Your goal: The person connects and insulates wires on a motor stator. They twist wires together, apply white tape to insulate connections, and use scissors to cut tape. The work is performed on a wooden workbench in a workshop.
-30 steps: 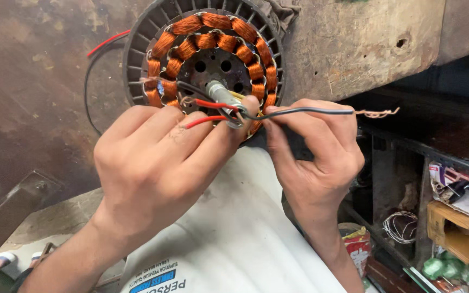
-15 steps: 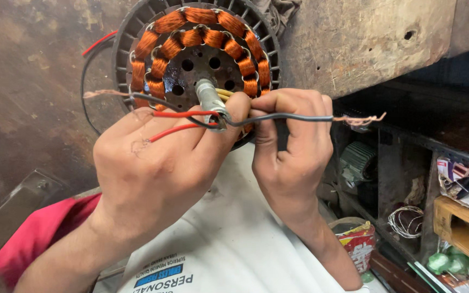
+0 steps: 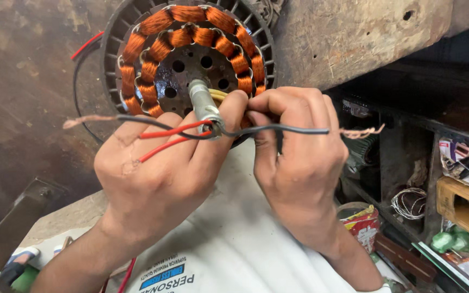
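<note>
Nearest the camera, a white cloth [image 3: 245, 239] with a blue printed patch lies below both forearms; its lower edge is cut off by the frame.

Just above it, the left hand [image 3: 158, 173] curls below the steel shaft [image 3: 204, 108], its thumb pressed up against the shaft's lower end. Its grip is closed around two red wires [image 3: 169, 138], which run over the fingers toward the shaft; how the fingertips sit underneath is hidden by the back of the hand.

The right hand [image 3: 299, 152] sits just right of the shaft, fingers folded tight, pinching a grey wire [image 3: 294, 130] between thumb and forefinger. That wire leaves the fist to the right and ends in a frayed bare copper tip [image 3: 362, 132]. A black wire [image 3: 137, 120] runs left from the shaft and ends in another bare, twisted tip. Where the wires meet at the shaft is hard to make out behind the thumbs.

Behind the shaft stands the stator [image 3: 188, 54], a dark round steel core ringed with orange copper windings [image 3: 245, 65]; its top is cut off and its lower right part is hidden by the hands. A few yellowish leads show between shaft and right hand.

It rests against a rusty, worn tabletop [image 3: 354, 32]. Right of the shaft and farther off, dim shelves [image 3: 403, 163] hold a wire coil [image 3: 408, 203], a red tin [image 3: 362, 225] and cardboard boxes [image 3: 462, 206], too dark to tell in detail.
</note>
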